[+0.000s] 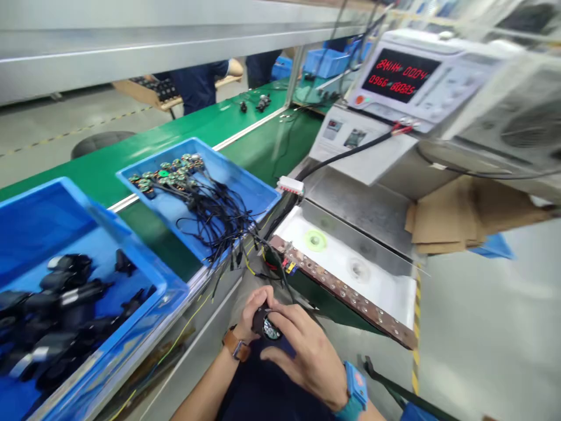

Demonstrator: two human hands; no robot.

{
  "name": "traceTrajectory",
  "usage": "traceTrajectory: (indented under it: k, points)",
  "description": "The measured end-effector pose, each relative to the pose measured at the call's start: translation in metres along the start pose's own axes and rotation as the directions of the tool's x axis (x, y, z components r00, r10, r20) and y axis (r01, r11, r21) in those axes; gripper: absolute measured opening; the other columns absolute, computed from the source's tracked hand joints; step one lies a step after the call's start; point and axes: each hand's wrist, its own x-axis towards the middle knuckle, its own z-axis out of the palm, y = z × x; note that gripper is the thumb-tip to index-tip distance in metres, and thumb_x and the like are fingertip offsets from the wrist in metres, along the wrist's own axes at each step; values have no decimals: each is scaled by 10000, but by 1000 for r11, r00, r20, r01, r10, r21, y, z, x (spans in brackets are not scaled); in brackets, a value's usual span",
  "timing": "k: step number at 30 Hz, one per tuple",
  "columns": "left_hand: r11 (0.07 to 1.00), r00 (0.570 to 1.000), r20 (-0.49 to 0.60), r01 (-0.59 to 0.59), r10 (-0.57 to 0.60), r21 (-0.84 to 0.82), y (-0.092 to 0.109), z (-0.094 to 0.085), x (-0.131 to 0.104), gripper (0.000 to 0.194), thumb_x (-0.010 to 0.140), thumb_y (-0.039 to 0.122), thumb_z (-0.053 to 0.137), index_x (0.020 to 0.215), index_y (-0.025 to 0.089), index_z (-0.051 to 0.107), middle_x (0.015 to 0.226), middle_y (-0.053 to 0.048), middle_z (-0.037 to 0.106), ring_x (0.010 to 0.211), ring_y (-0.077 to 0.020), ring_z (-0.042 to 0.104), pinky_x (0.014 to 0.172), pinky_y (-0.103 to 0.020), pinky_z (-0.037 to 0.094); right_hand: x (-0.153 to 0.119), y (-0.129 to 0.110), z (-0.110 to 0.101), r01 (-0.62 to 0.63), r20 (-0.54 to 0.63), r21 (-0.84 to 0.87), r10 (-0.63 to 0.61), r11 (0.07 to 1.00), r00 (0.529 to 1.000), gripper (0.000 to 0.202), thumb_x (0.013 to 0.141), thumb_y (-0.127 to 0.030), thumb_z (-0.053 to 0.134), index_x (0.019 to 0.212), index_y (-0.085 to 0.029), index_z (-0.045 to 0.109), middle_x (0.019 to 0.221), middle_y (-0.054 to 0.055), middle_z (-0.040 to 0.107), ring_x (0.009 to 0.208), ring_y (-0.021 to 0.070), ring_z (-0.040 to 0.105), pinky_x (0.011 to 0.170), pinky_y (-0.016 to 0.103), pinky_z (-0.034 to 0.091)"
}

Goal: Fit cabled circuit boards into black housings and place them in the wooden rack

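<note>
My left hand point(253, 313) is closed around a small black round housing point(259, 323), whose open end shows a shiny, greenish-silver inside point(270, 328). From the other side my right hand point(302, 351) curves over the same piece, fingertips touching its rim and thumb a little apart below. Both hands are low in front of my body, near the bench edge. A brown strap circles my left wrist, a blue band point(356, 389) my right. Past the hands stands a blue tray point(258, 190) of small parts with green circuit boards point(164, 174) and black cables point(214, 213) hanging over its edge.
At left, a blue bin point(162, 279) holds black housings point(74, 292). A white fixture plate point(337, 251) with a brown terminal strip point(350, 294) lies at right, below a meter point(401, 76) with red digits. Cardboard point(464, 216) sits farther right. People in dark clothing point(193, 88) are beyond the green bench.
</note>
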Motion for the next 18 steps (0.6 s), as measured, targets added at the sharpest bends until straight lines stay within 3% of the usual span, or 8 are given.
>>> traceTrajectory:
  k: [3,5,8,10,11,12,14,18]
  points:
    - [990,1000,21,-18,15,139,1,12,22,553,876,705,512,679,188,521,635,25,484,593,-124,438,612,-259,392,-1,15,-7,-157,-131,95,169,983,977,279,892,-312,730,1134,-211,637,1031,90,734,886,216,693,788,340,594]
    - [959,998,46,-64,53,275,4,20,42,608,913,751,395,811,180,578,697,4,536,634,-140,487,614,-261,406,-2,32,-18,-348,-253,213,396,913,883,283,833,-348,770,1056,-203,673,975,72,747,845,207,701,777,326,585]
    - [835,980,38,-188,197,517,13,25,74,576,979,690,285,997,186,565,802,-39,622,676,-171,564,597,-278,430,-3,66,-37,-534,-454,423,681,732,574,394,765,-486,771,993,-174,696,920,77,755,795,218,696,726,337,572]
    - [610,931,85,-300,356,733,22,24,91,455,1026,554,296,1007,191,571,888,-77,662,800,-208,612,717,-332,485,-3,88,-47,-593,-559,465,738,657,378,467,720,-547,761,972,-159,697,920,97,754,812,239,689,735,363,561]
    - [447,897,158,-350,413,823,26,22,98,392,1032,480,328,1020,186,587,963,-103,681,913,-235,622,820,-373,491,-3,98,-49,-637,-592,443,739,631,320,480,702,-554,757,964,-156,699,928,107,754,828,251,688,757,383,555]
    - [271,867,250,-389,431,880,30,19,103,333,1026,412,371,1056,178,605,1061,-130,691,1046,-266,607,926,-416,467,-4,107,-50,-687,-613,400,734,607,292,477,691,-550,750,956,-156,701,931,115,754,833,262,687,777,402,548]
    - [-32,844,408,-424,349,905,37,14,109,279,998,320,449,1141,157,624,1226,-163,679,1238,-318,536,1042,-481,397,-5,119,-47,-772,-614,279,724,571,314,451,696,-530,725,957,-162,704,919,120,755,818,276,688,793,425,537]
    - [-333,907,421,-406,-29,851,45,8,110,289,1016,309,449,1024,150,690,1086,-148,749,1096,-316,645,957,-479,422,-9,130,-32,-801,-563,21,669,598,485,333,760,-456,648,940,-178,686,923,129,754,879,297,697,819,424,534]
